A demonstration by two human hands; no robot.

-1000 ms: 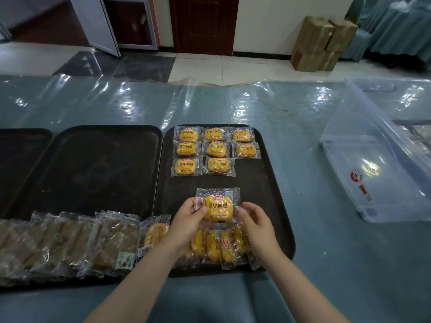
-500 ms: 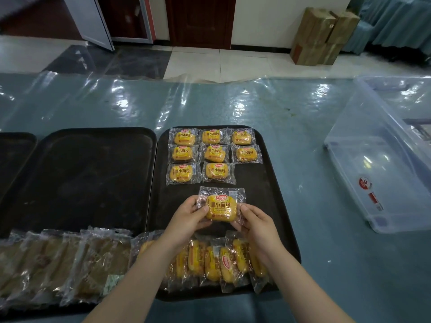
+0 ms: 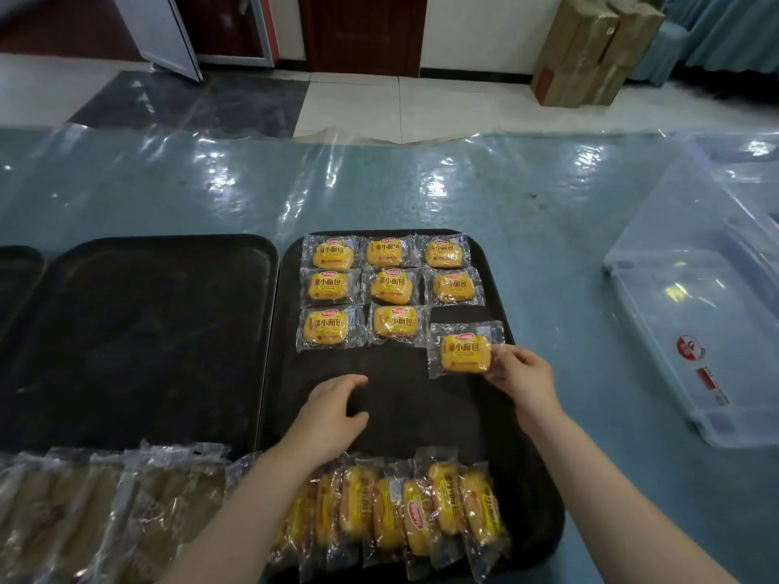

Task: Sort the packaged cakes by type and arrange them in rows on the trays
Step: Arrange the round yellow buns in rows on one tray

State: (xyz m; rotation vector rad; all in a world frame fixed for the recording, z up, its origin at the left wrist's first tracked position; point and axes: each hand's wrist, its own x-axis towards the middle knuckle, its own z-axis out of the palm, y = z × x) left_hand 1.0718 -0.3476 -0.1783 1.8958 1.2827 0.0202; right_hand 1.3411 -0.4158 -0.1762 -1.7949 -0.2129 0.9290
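Observation:
My right hand [image 3: 520,375] pinches a yellow packaged cake [image 3: 463,349] by its right edge, low over the right black tray [image 3: 404,406], just right of the third row. Several more yellow cakes [image 3: 390,284] lie flat in rows at the tray's far end. My left hand [image 3: 331,408] hovers over the bare middle of the tray, fingers loosely curled and holding nothing. A line of yellow cakes standing on edge [image 3: 413,512] fills the tray's near edge. Brown packaged cakes [image 3: 105,512] sit along the near edge of the left black tray [image 3: 147,330].
A clear plastic bin [image 3: 708,297] stands on the blue table at the right. A third dark tray [image 3: 17,284] shows at the far left edge. Cardboard boxes [image 3: 590,52] stand on the floor beyond the table.
My left hand has let go of the yellow cake and dropped back toward me. My right hand has carried the cake to the right and farther away, up beside the third row.

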